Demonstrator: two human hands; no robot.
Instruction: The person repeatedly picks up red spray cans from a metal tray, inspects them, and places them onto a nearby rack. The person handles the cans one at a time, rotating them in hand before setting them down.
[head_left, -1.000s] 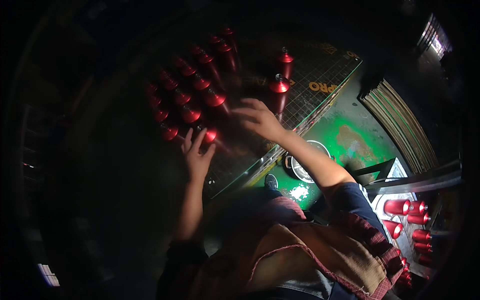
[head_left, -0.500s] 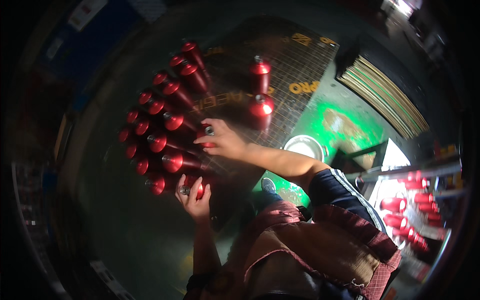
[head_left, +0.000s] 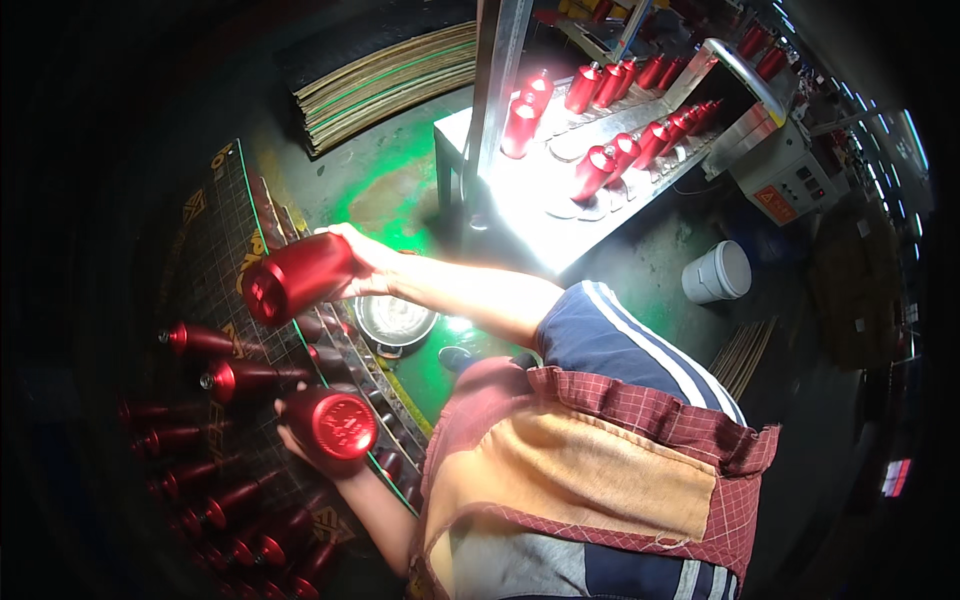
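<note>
My right hand [head_left: 368, 262] is wrapped round one end of a glossy red metal bottle [head_left: 318, 270], which is held tilted in the air with its far end towards the left. Lower down, my left hand [head_left: 297, 442] grips a second red metal bottle [head_left: 345, 425], its round stamped base facing up at me. Most of the left fingers are hidden behind that bottle. Close to the left hand, a red bottle with a metal neck fitting [head_left: 240, 381] stands on the dark gridded board [head_left: 225, 185], and several more crowd the lower left.
A lit white table [head_left: 570, 235] at the upper right carries rows of red bottles [head_left: 595, 172] beside a metal frame. A pan-like container [head_left: 395, 322] sits below my right forearm. Stacked sheets [head_left: 390, 85] lie at the back, and a lidded white bucket [head_left: 717, 271] stands right.
My view has swung right, bringing the lit table into sight. Both hands have lifted bottles from the group on the board, and these are now tipped over in the air.
</note>
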